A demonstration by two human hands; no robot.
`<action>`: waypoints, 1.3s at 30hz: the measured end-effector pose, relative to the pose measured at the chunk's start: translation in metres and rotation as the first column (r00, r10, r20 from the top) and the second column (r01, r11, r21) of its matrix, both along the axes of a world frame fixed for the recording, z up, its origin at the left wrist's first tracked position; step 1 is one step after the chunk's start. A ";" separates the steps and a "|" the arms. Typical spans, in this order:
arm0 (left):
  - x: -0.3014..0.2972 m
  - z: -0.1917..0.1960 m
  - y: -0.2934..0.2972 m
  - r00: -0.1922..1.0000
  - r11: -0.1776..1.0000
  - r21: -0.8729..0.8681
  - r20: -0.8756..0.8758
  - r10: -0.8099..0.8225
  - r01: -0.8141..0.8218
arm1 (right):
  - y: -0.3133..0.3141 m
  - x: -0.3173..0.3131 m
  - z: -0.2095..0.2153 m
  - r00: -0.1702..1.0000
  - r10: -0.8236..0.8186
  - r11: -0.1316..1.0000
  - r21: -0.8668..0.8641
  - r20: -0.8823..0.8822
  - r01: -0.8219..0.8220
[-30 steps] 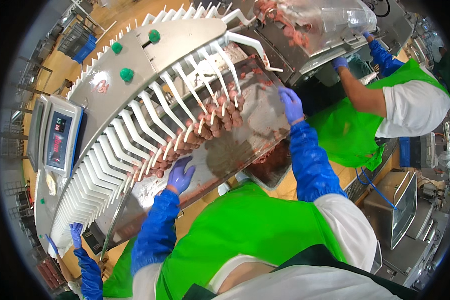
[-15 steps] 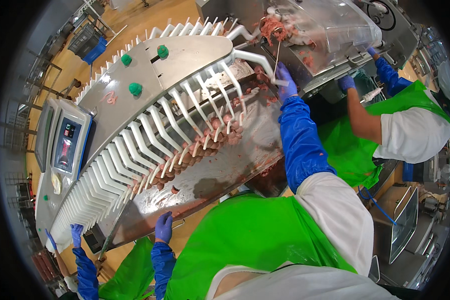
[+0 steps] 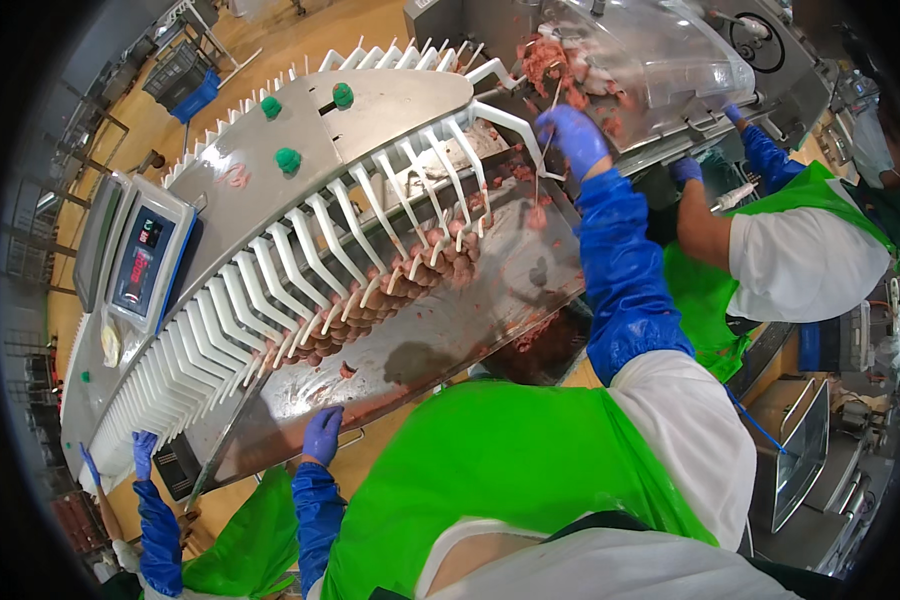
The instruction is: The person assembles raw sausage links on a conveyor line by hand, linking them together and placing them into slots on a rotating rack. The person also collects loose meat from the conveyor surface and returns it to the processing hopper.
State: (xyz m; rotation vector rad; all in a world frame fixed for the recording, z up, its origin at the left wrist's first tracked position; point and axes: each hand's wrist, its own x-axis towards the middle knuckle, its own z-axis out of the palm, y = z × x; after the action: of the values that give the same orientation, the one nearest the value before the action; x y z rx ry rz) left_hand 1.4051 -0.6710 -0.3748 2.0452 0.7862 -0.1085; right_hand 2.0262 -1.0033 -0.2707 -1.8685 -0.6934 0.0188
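Observation:
My right hand (image 3: 573, 138), in a purple-blue glove, is at the right end of a curved row of white hooks (image 3: 288, 268). It is beside the last hook and a thin pale strand, just below a heap of ground meat (image 3: 547, 62). Its bent fingers point left and partly turn away, so any grip is hidden. Links of brownish-pink sausage (image 3: 385, 303) hang along the hook tips above a steel tray (image 3: 470, 345). My left hand (image 3: 323, 436), gloved alike, hovers by the tray's near edge with fingers extended, holding nothing.
A digital scale (image 3: 142, 265) and several green lumps (image 3: 287, 160) sit on the steel top of the hook conveyor. One co-worker's gloved hand (image 3: 686, 170) is at the machine on the right; another's (image 3: 144, 452) is by the hooks, lower left. Small meat scraps lie on the tray.
My right hand has moved up from the last hook's tip toward the ground meat. My left hand stays by the tray edge, slightly lower left. The whole view has shifted a little.

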 end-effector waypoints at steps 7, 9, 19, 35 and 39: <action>-0.013 -0.010 0.003 0.997 1.000 0.019 0.079 -0.001 -0.001 | -0.006 0.009 0.130 0.994 0.084 0.975 0.213 -0.070 -0.068; -0.021 -0.015 0.002 0.996 1.000 0.002 0.085 0.024 -0.024 | 0.006 -0.007 0.153 0.961 0.155 0.963 0.182 0.227 -0.199; -0.074 -0.031 0.004 0.993 0.993 -0.079 0.066 0.097 -0.092 | -0.008 -0.153 0.222 0.971 0.218 0.856 0.459 0.097 -0.238; -0.002 -0.039 0.015 0.956 0.949 -0.116 0.058 -0.287 0.292 | -0.065 -0.168 -0.094 0.952 -0.077 0.996 0.016 -0.296 0.086; -0.001 -0.037 0.017 0.949 0.947 -0.094 0.101 -0.299 0.308 | -0.066 -0.171 -0.107 0.992 -0.102 0.874 -0.483 -0.074 0.054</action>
State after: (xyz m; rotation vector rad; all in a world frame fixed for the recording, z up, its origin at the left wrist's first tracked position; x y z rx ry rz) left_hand 1.4046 -0.6537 -0.4114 2.0392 0.3980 -0.2313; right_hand 1.8556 -1.0696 -0.3777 -2.3552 -0.5780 0.2503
